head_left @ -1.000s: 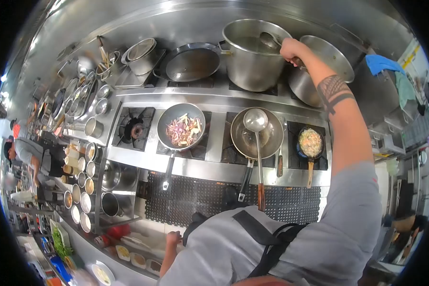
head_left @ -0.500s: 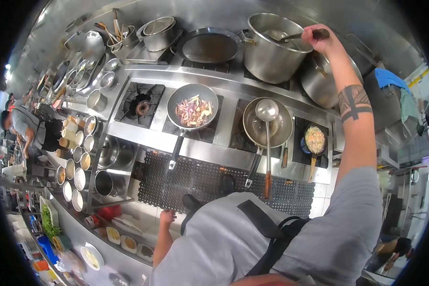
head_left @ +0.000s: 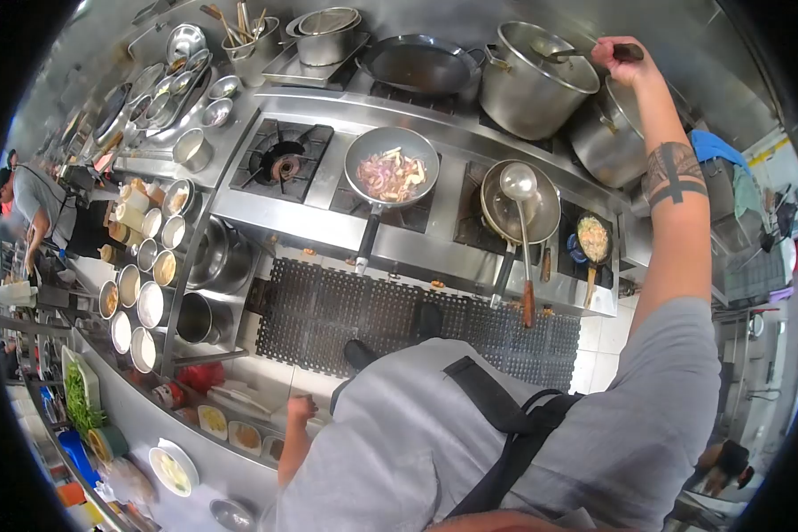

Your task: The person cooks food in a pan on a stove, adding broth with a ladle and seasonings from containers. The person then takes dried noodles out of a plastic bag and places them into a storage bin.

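My right hand [head_left: 625, 60] is closed around the dark handle of a ladle [head_left: 563, 54] at the mouth of a tall metal stockpot [head_left: 532, 93]. The ladle's far end reaches inside the rim. Low beside my body, my left hand [head_left: 301, 409] is curled closed, and nothing shows in it. On the stove, a frying pan [head_left: 377, 202] holds sliced onion and pale strips. To its right, a long-handled ladle [head_left: 518, 183] rests across a second pan [head_left: 550, 208]. A small pan [head_left: 593, 241] of chopped food sits at the far right burner.
A second large pot [head_left: 603, 146] stands beside the stockpot, and a wide dark pan [head_left: 421, 64] is behind the burners. To the left are containers [head_left: 151, 304] on a rack and a bare burner [head_left: 284, 166]. Another person [head_left: 40, 208] stands far left. A black mat [head_left: 372, 306] covers the floor.
The view has shifted, so the stove appears further right and slightly higher. My right hand keeps its grip on the ladle at the stockpot. My left hand stays low and curled.
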Tool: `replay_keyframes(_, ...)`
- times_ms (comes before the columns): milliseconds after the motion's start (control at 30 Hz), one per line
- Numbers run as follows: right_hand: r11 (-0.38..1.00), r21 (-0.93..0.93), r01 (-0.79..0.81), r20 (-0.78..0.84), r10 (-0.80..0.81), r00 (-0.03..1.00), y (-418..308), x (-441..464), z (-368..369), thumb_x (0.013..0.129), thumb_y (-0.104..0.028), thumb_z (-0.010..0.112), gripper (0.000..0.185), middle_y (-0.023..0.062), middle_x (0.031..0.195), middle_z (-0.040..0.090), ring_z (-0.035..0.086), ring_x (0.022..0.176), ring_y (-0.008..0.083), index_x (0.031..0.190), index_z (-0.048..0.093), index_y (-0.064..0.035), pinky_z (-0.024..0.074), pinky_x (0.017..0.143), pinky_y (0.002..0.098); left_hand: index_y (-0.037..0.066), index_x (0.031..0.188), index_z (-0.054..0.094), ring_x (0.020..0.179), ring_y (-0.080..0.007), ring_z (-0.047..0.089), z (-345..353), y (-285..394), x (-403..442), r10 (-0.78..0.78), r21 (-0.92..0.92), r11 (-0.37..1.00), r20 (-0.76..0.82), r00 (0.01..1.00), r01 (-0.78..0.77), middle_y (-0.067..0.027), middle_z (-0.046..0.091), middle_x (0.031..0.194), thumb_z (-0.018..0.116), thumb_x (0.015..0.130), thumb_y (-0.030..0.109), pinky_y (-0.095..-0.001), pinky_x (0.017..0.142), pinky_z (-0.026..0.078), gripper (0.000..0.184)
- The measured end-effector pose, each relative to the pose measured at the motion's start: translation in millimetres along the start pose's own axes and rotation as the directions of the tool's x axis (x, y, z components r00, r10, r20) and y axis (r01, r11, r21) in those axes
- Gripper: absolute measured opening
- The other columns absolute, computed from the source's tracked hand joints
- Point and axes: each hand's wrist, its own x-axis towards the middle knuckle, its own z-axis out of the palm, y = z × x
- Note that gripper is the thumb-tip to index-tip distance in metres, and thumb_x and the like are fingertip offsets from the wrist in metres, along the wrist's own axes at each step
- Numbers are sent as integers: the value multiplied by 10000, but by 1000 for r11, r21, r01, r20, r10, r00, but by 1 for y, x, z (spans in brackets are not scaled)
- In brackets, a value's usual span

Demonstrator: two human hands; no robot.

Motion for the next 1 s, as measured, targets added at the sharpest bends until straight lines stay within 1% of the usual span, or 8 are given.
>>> replay_keyframes(33,1000,-1,-3,-5,3,1000,-1,-5,6,900,55,518,175,217,895,498,583,706,258,957,405,176,597,580,274,35,850,557,523,-226,581,-15,-9,-1,-20,-95,994,263,965,47,-87,545,681,562,860,122,-344,431,426,88)
replay_keyframes(233,997,-63,-34,-102,27,994,46,-97,112,937,6,549,311,194,839,523,543,567,190,1063,378,233,526,495,249,51,796,556,504,-235,574,-33,-16,-19,366,759,620,-57,929,-198,-73,516,623,565,843,113,-347,417,422,78)
replay_keyframes(300,994,-107,-34,-116,21,993,53,-106,116,942,2,551,387,193,860,534,540,572,181,1141,339,257,510,489,248,39,821,586,545,-237,616,-41,-16,-12,13,32,999,-339,941,-2,-99,580,665,599,824,113,-342,430,446,75)
replay_keyframes(367,996,-78,-50,-105,42,994,63,-118,117,954,-9,540,423,182,884,537,537,581,171,1200,308,245,514,489,239,56,813,581,552,-218,621,-29,10,-19,44,91,996,-329,943,-14,-89,591,669,615,825,128,-346,439,463,81)
replay_keyframes(433,995,-50,-82,-95,77,993,77,-126,119,965,-20,529,462,171,908,539,534,589,161,1259,277,232,518,489,230,58,802,573,563,-211,628,-53,19,-11,437,943,119,232,869,-312,-88,605,679,600,826,118,-350,442,467,69)
replay_keyframes(500,994,-23,-106,-74,104,992,88,-127,120,977,-32,518,502,161,933,542,532,597,150,1317,247,220,522,489,221,61,787,565,571,-205,633,-41,27,3,113,280,960,-309,944,-23,-78,605,675,587,827,104,-345,444,467,64)
replay_keyframes(767,920,177,-350,192,316,929,247,-146,116,972,-14,477,293,115,863,541,546,638,132,1096,414,244,493,495,214,85,759,528,470,-153,505,-7,76,-18,24,48,999,-436,900,-4,-17,503,613,571,845,84,-282,384,351,96)
replay_keyframes(1000,801,-582,-140,-30,150,988,438,-117,82,812,8,607,42,91,594,575,562,444,183,814,583,43,475,416,316,85,775,541,505,-163,534,-8,65,-19,14,127,991,-410,912,41,-42,516,619,538,878,82,-286,394,370,103)
